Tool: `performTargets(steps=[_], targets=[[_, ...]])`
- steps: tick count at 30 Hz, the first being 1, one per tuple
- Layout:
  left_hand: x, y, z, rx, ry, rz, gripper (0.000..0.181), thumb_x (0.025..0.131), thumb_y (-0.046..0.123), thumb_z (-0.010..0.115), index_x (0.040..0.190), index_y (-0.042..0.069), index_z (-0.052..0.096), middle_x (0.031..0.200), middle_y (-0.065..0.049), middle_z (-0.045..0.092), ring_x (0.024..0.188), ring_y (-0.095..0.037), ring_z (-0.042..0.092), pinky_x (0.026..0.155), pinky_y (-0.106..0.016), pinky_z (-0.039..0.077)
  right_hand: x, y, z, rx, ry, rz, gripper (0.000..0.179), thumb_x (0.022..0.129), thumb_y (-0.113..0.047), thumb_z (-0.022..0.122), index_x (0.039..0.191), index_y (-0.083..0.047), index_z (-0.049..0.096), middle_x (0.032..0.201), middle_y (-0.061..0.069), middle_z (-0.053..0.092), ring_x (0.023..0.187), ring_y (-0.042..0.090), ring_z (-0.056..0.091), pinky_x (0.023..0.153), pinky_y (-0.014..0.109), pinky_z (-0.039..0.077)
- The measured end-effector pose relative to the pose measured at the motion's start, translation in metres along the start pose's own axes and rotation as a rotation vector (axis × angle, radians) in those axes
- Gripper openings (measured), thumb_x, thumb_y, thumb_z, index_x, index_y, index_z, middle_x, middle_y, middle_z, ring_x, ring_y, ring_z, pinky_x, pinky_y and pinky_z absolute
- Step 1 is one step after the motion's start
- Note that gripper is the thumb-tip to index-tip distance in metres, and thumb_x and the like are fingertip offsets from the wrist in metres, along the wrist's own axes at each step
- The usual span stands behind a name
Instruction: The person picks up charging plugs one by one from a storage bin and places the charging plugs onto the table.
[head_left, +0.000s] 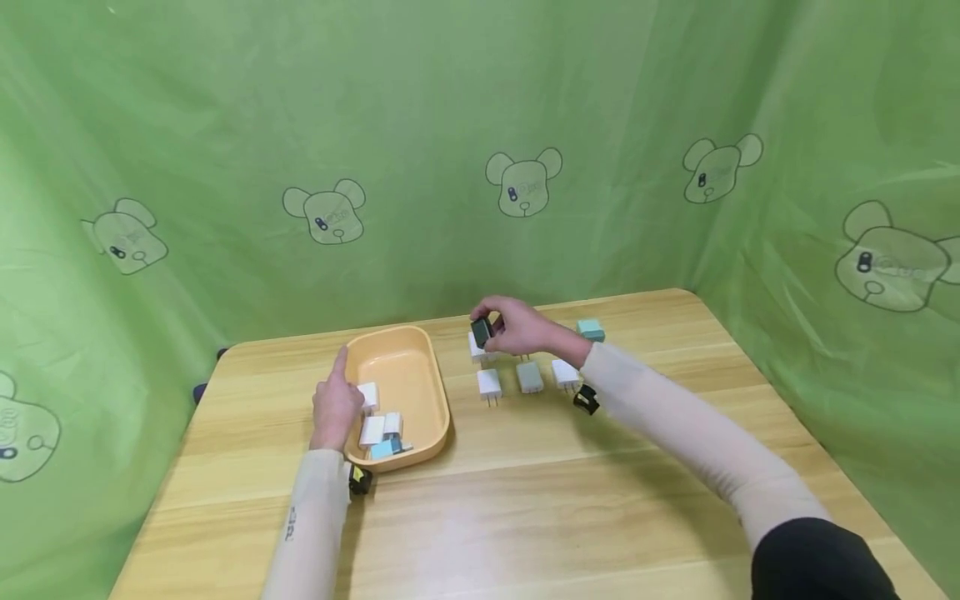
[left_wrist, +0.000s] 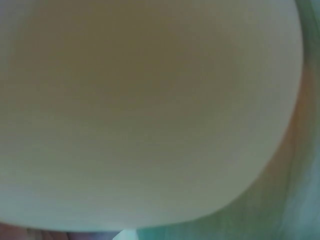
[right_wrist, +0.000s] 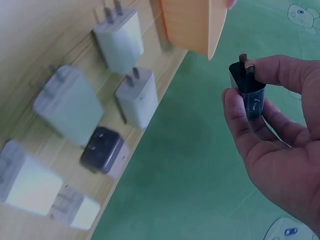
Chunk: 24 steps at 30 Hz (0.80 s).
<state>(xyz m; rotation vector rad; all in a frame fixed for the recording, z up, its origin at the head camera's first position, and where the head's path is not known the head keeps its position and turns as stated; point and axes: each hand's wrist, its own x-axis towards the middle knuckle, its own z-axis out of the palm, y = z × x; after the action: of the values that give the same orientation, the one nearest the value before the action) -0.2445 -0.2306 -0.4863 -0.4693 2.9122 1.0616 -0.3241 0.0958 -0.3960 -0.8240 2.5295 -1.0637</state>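
My right hand (head_left: 521, 327) pinches a black charger plug (right_wrist: 247, 90) between thumb and fingers, its prongs pointing up in the right wrist view. In the head view that hand is above the far table, over a white charger (head_left: 477, 348). At the orange tray (head_left: 435, 367), my left hand (head_left: 337, 408) grips the left rim, index finger stretched along it and thumb over the inner side. Inside the tray lie several white chargers (head_left: 372, 431) and a blue one (head_left: 386, 449). A pale, blurred surface fills most of the left wrist view.
Right of the tray, a white charger (head_left: 489, 382), a grey-green charger (head_left: 529, 377) and another white charger (head_left: 565, 373) form a row on the wooden table (head_left: 510, 508). A teal charger (head_left: 590, 330) is farther back. A dark-faced charger (right_wrist: 102, 150) lies among them. Green curtain (head_left: 420, 108) surrounds the table.
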Motion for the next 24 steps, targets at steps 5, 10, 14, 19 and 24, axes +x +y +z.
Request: performTargets(steps=[5, 10, 14, 19, 24], targets=[[0.000, 0.000, -0.001, -0.012, 0.000, 0.007, 0.082, 0.095, 0.000, 0.045, 0.165, 0.028, 0.011, 0.097, -0.023, 0.064, 0.068, -0.026, 0.054, 0.054, -0.030, 0.047, -0.011, 0.012, -0.006, -0.022, 0.001, 0.040, 0.059, 0.082, 0.002, 0.073, 0.138, -0.001, 0.057, 0.133, 0.018, 0.056, 0.101, 0.028, 0.065, 0.085, 0.033, 0.061], [0.000, 0.000, -0.001, 0.000, -0.007, -0.004, 0.083, 0.095, 0.000, 0.046, 0.165, 0.029, 0.011, 0.100, -0.024, 0.064, 0.073, -0.028, 0.054, 0.056, -0.031, 0.048, -0.020, 0.025, -0.010, -0.036, 0.002, 0.061, 0.059, 0.082, 0.002, 0.073, 0.139, 0.001, 0.057, 0.133, 0.020, 0.056, 0.105, 0.032, 0.065, 0.091, 0.038, 0.061], [-0.001, 0.001, -0.001, -0.012, -0.014, -0.006, 0.083, 0.095, 0.000, 0.046, 0.165, 0.028, 0.011, 0.098, -0.024, 0.064, 0.071, -0.027, 0.053, 0.054, -0.030, 0.047, -0.027, 0.033, -0.016, -0.062, 0.018, 0.071, 0.058, 0.083, 0.001, 0.072, 0.139, 0.002, 0.056, 0.134, 0.022, 0.056, 0.104, 0.032, 0.066, 0.091, 0.039, 0.061], [-0.002, 0.000, 0.000, -0.005, -0.009, -0.001, 0.082, 0.095, 0.001, 0.044, 0.165, 0.028, 0.010, 0.090, -0.023, 0.063, 0.064, -0.025, 0.052, 0.050, -0.029, 0.045, -0.039, 0.046, -0.023, -0.045, 0.039, 0.090, 0.056, 0.082, 0.004, 0.070, 0.136, 0.004, 0.055, 0.131, 0.023, 0.057, 0.103, 0.033, 0.067, 0.089, 0.039, 0.061], [-0.003, 0.001, -0.002, -0.015, -0.016, -0.003, 0.082, 0.096, 0.002, 0.042, 0.165, 0.030, 0.008, 0.085, -0.020, 0.061, 0.060, -0.022, 0.050, 0.049, -0.028, 0.044, -0.050, 0.062, -0.033, -0.057, 0.069, 0.066, 0.053, 0.080, 0.005, 0.072, 0.131, 0.006, 0.058, 0.123, 0.025, 0.061, 0.101, 0.036, 0.067, 0.086, 0.041, 0.062]])
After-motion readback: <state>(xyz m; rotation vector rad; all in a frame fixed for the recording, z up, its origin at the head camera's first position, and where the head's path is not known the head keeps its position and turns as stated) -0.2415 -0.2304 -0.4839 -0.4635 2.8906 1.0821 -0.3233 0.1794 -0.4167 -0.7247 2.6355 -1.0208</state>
